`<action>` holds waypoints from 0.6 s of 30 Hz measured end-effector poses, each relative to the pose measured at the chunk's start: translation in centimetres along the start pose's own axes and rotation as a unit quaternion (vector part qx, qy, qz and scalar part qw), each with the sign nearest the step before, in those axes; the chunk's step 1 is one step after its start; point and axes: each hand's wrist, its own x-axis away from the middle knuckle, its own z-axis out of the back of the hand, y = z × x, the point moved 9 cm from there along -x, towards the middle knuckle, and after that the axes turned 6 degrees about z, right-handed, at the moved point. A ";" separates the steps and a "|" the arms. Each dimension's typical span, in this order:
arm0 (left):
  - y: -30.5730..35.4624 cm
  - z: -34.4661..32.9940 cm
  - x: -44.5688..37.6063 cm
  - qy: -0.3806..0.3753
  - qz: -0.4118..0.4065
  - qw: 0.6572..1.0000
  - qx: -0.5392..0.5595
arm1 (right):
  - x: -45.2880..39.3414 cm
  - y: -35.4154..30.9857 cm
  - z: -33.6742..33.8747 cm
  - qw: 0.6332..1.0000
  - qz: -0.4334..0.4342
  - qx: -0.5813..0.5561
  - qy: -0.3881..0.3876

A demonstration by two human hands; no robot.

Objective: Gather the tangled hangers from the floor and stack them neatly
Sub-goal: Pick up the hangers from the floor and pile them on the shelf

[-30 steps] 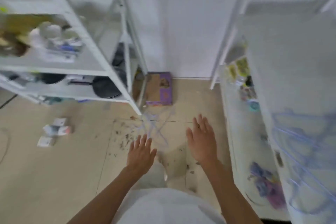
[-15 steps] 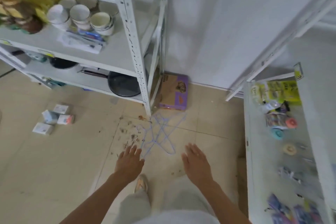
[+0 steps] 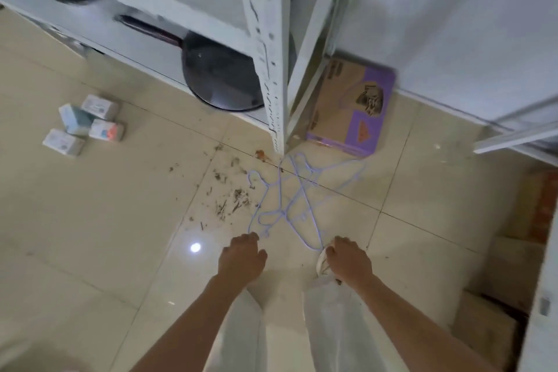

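A tangle of thin light-blue wire hangers [image 3: 294, 199] lies flat on the beige tiled floor, just in front of the white shelf post [image 3: 265, 48]. My left hand [image 3: 241, 258] hovers at the tangle's near left edge, fingers curled down, its tips right by a wire end. My right hand [image 3: 347, 260] is at the near right edge, fingers curled down beside the closest hanger corner. Neither hand visibly grips a hanger; whether the fingertips touch the wires is unclear.
White metal shelving [image 3: 169, 9] holds a black pan [image 3: 220, 75] on its lowest shelf. A purple and brown cardboard box [image 3: 353, 106] leans beside the post. Several small boxes [image 3: 84, 124] lie left. Dry debris [image 3: 229, 199] litters the tile. Cardboard boxes [image 3: 498, 275] stand right.
My view has dropped much closer to the floor. Both hands have moved forward and down to the near edge of the hanger tangle, fingers curling.
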 end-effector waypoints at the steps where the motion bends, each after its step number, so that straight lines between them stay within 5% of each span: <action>1: 0.5 -2.1 -2.9 -0.012 -0.001 1.000 0.005 | -3.1 0.7 -1.1 1.000 -0.019 -0.023 -0.005; 10: -0.5 -14.6 -27.2 0.040 0.032 0.999 0.014 | -27.5 2.3 -11.9 0.990 -0.039 -0.117 0.066; 18: -3.0 -14.4 -41.0 0.156 0.059 0.985 0.050 | -41.3 1.1 -15.0 0.962 -0.118 -0.200 0.142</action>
